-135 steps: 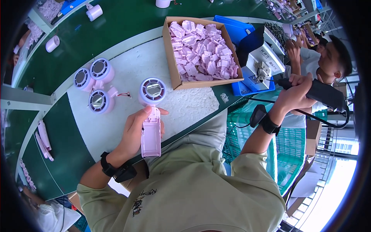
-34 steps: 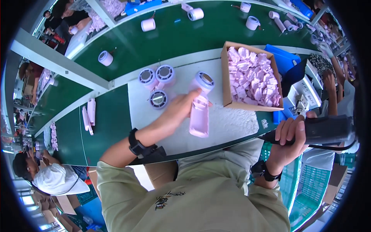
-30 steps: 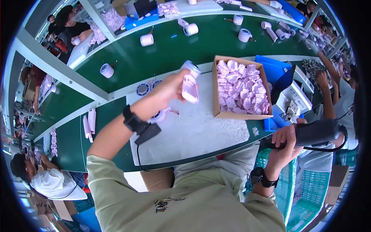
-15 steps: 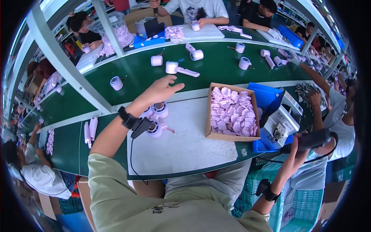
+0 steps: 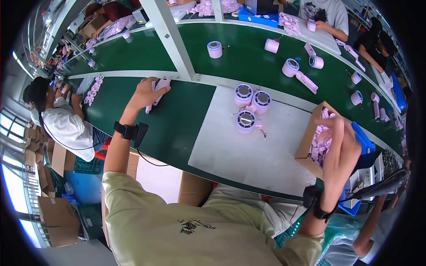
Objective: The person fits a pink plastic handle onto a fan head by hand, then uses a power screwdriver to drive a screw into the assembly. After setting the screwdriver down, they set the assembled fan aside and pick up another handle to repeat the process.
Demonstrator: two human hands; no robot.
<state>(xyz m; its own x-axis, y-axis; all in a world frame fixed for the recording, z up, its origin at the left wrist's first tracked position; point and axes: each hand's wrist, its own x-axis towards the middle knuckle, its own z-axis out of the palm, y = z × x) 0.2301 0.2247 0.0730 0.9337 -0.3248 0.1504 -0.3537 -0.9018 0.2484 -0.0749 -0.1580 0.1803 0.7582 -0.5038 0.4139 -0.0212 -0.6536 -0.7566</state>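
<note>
Pink handle shells (image 5: 156, 91) lie at upper left of the frame on the green table (image 5: 177, 119), long axis slanting up-right; the left hand (image 5: 145, 94) covers them, fingers curled on one. The right hand (image 5: 341, 144), fingers apart, hovers over the cardboard box (image 5: 307, 142).

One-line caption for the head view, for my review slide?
Left hand grips pink handle shells on the green belt; right hand reaches into the cardboard box of pink parts.
</note>
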